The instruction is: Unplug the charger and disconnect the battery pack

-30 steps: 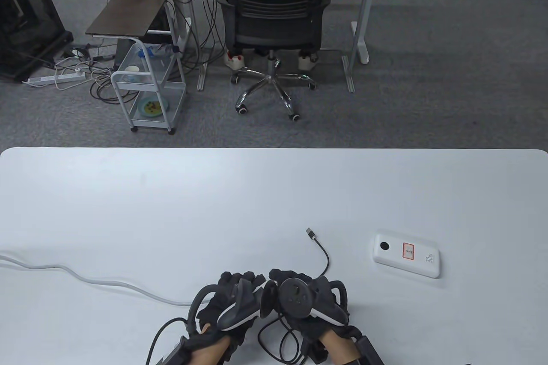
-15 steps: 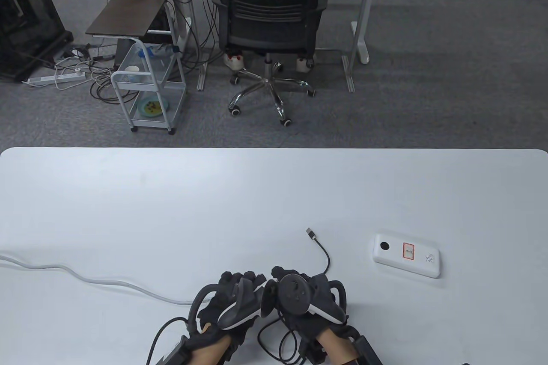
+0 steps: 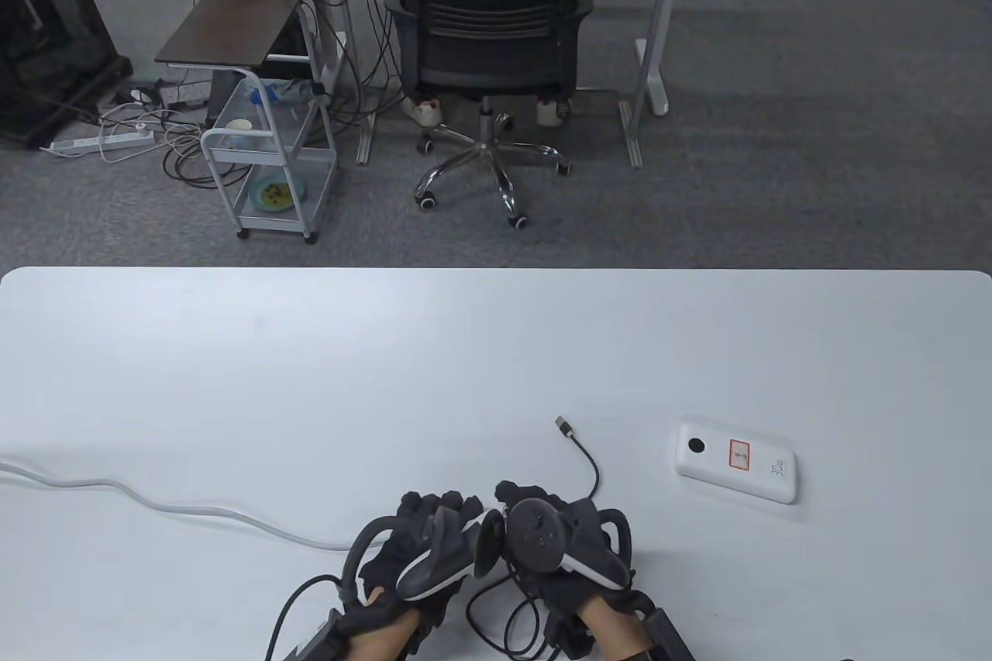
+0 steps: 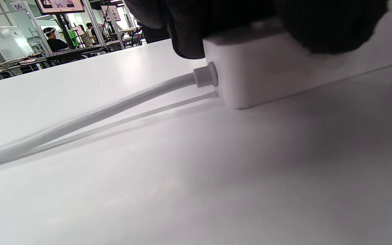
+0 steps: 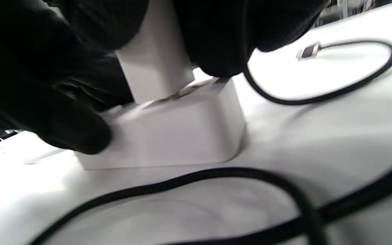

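Observation:
Both gloved hands sit together at the table's near edge. My left hand (image 3: pixel 434 529) presses down on a white socket block (image 4: pixel 267 71) whose white cord (image 3: pixel 178 507) runs off to the left. My right hand (image 3: pixel 535 521) grips the white charger (image 5: pixel 155 64), which stands in the socket block (image 5: pixel 168 136), tilted with a metal prong showing at its base. A black cable (image 3: pixel 589 469) runs from under the right hand to a free plug end (image 3: pixel 563 425). The white battery pack (image 3: pixel 735 462) lies apart at the right, with nothing plugged into it.
The glove cables loop on the table (image 3: pixel 310 351) near the front edge (image 3: pixel 504 618). An office chair (image 3: pixel 488 33) and a small cart (image 3: pixel 267 165) stand on the floor beyond the table's far edge.
My right hand has shifted slightly right and toward the near edge. The office chair behind the table has moved a little. The battery pack and cable have not moved.

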Tool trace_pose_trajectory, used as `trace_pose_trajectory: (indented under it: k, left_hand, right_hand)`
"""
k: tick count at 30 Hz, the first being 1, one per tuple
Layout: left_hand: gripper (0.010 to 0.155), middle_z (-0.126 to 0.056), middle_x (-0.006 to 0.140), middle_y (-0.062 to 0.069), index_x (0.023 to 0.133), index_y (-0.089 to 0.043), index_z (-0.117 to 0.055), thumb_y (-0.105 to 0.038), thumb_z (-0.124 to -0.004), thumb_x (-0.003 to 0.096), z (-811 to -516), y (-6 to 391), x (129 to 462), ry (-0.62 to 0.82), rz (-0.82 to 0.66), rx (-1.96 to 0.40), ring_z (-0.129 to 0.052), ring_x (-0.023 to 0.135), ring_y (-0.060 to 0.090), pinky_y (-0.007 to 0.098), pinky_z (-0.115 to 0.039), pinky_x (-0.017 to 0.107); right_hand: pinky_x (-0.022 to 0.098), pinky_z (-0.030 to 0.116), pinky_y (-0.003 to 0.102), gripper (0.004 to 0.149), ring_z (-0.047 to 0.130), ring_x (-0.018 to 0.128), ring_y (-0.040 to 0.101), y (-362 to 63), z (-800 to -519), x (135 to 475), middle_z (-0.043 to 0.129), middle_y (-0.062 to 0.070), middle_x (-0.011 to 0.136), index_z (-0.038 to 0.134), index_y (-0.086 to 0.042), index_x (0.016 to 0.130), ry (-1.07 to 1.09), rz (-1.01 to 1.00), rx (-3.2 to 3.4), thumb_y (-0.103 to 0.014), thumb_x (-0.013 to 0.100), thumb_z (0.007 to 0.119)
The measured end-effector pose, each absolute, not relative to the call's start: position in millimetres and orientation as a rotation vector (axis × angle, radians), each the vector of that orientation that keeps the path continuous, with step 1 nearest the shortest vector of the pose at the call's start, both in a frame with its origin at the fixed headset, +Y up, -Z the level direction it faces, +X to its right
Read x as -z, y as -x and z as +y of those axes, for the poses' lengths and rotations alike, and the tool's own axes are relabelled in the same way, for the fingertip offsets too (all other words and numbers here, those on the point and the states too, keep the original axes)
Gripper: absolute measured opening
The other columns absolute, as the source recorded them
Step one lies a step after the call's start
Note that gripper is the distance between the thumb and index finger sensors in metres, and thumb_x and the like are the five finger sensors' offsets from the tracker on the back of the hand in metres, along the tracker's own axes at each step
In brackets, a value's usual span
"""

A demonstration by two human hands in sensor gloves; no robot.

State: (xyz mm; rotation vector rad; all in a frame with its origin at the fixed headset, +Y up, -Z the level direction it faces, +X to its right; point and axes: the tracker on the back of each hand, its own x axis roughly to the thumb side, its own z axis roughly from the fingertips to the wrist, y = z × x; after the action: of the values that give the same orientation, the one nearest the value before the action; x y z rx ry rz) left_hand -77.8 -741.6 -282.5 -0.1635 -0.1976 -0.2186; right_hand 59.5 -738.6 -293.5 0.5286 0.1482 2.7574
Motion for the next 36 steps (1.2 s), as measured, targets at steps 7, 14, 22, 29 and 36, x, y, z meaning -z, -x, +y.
trace_pose_trajectory:
  k: [7, 14, 22, 29, 36]
  left_hand:
    - [0.073, -0.076, 0.115, -0.014, 0.107, -0.043, -0.063, -0.059, -0.082, 0.0380, -740, 77, 282, 0.159, -0.202, 0.216, -0.088, 0.107, 0.016, 0.040, -0.063, 0.086]
    - [0.073, -0.075, 0.115, -0.014, 0.106, -0.044, -0.062, -0.059, -0.082, 0.0376, -741, 80, 287, 0.175, -0.196, 0.192, -0.087, 0.108, 0.016, 0.040, -0.063, 0.086]
    - [0.073, -0.075, 0.114, -0.015, 0.107, -0.044, -0.063, -0.059, -0.082, 0.0377, -742, 83, 288, 0.157, -0.209, 0.191, -0.087, 0.107, 0.015, 0.039, -0.063, 0.087]
    - [0.073, -0.076, 0.114, -0.015, 0.106, -0.045, -0.063, -0.060, -0.082, 0.0370, -743, 83, 286, 0.156, -0.211, 0.182, -0.088, 0.107, 0.015, 0.039, -0.063, 0.086]
    - [0.073, -0.076, 0.114, -0.016, 0.106, -0.046, -0.063, -0.061, -0.082, 0.0366, -743, 85, 286, 0.154, -0.212, 0.158, -0.088, 0.107, 0.014, 0.039, -0.064, 0.086]
  right_hand:
    - [0.064, 0.067, 0.052, 0.070, 0.085, 0.080, 0.027, -56, -737, 293, 0.068, 0.012, 0.103, 0.047, -0.016, 0.104, -0.502, 0.158, -2.812, -0.045, 0.042, 0.064]
    - [0.063, 0.069, 0.052, 0.070, 0.087, 0.079, 0.027, -49, -737, 284, 0.071, 0.011, 0.102, 0.049, -0.016, 0.104, -0.585, -0.012, -2.929, -0.045, 0.043, 0.064]
    - [0.064, 0.065, 0.052, 0.070, 0.083, 0.080, 0.027, -57, -740, 289, 0.064, 0.012, 0.104, 0.045, -0.017, 0.104, -0.482, 0.147, -2.781, -0.044, 0.043, 0.064]
    - [0.063, 0.067, 0.051, 0.069, 0.085, 0.078, 0.026, -57, -739, 289, 0.066, 0.011, 0.103, 0.046, -0.017, 0.104, -0.485, 0.109, -2.800, -0.044, 0.043, 0.064]
    - [0.063, 0.068, 0.049, 0.068, 0.084, 0.078, 0.024, -57, -740, 293, 0.065, 0.009, 0.104, 0.047, -0.022, 0.104, -0.457, 0.133, -2.786, -0.047, 0.043, 0.063]
